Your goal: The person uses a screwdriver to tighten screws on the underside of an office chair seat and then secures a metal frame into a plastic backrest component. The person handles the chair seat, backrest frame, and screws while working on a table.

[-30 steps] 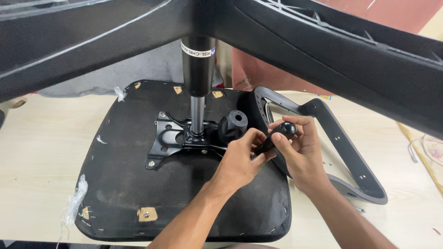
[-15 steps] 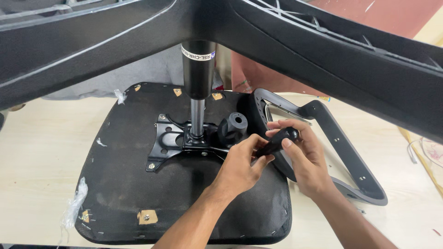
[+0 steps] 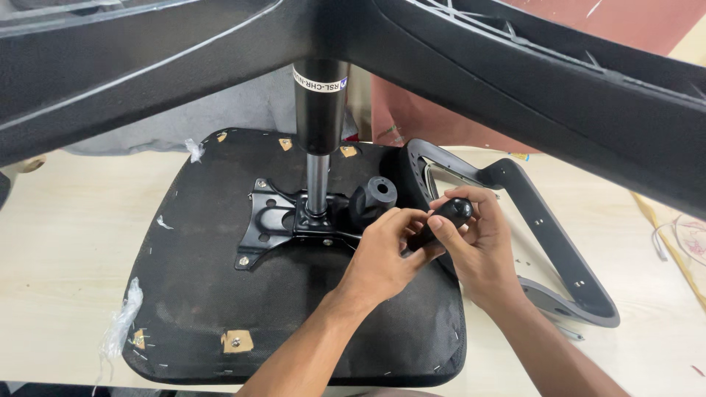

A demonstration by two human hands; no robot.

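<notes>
Both hands meet over the upturned seat base [image 3: 220, 294] — no container is in view. The lever handle [image 3: 441, 220], a short black rod with a rounded knob end, lies between them. The right hand [image 3: 478, 250] grips it, thumb pressed on the knob; the left hand [image 3: 386, 254] pinches its lower end with curled fingers. Just left of the left hand sit the metal mechanism plate [image 3: 272, 220] and gas-lift column [image 3: 318, 140]; a black armrest [image 3: 544, 242] lies right of the right hand.
</notes>
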